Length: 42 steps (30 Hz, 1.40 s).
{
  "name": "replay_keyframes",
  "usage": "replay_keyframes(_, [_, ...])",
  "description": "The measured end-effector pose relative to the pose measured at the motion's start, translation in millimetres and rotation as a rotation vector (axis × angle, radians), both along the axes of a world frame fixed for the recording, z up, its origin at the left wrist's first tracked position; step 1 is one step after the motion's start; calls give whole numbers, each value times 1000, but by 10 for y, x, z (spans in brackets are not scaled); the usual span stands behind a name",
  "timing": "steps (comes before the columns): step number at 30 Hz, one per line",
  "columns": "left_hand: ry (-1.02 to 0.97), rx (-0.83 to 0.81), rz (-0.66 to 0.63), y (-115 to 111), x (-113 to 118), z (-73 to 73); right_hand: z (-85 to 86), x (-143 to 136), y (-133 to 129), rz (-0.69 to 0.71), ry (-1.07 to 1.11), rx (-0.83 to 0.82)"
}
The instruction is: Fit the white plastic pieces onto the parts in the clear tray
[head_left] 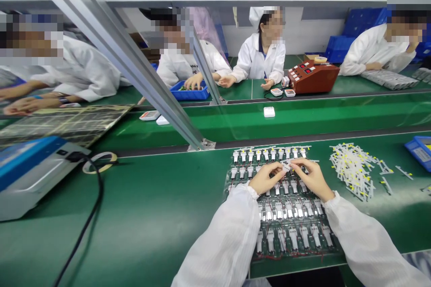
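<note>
Over a clear plastic tray (283, 254), my left hand (267, 178) and my right hand (312, 179) meet fingertip to fingertip. Between them they pinch a small white plastic part (286, 166), partly covered by the fingers. The tray carries rows of similar white parts (293, 238) with dark lower ends and thin red wires. Along its far edge, thin white strips with yellow bits lie across the top row. To the right of my right hand is a loose pile of white strips (350, 168) with yellow bits.
A blue-and-grey machine (37, 175) with a black cable and a tape roll (100, 162) stand at left. A blue bin (419, 152) sits far right. Beyond a metal post (161, 94), several co-workers sit along a green bench with a red-brown device (313, 78).
</note>
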<state>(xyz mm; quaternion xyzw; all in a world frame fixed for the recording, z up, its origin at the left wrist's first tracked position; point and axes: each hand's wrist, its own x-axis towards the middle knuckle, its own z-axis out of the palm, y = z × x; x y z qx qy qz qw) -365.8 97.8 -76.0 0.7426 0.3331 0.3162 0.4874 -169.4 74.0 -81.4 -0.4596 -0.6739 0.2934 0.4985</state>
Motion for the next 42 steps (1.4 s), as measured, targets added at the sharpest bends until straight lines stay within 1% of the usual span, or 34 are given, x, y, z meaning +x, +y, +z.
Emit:
replay_keyframes(8, [11,48,20,-4,6,5,-21,8,6,10,-8,40])
replay_keyframes(13, [17,33,6,-6,7,-6,6,11,-1,28,-16,45])
replay_keyframes(18, [27,45,17,-9,12,-12,35,11,-8,46,-35,68])
replay_keyframes(25, [50,55,14,-22,12,-2,18,18,7,50,-79,100])
replay_keyframes(36, [95,104,46,-35,23,-27,-6,29,18,78,-109,112])
replay_keyframes(42, [113,116,28,-36,22,-28,-4,32,7,91,-129,95])
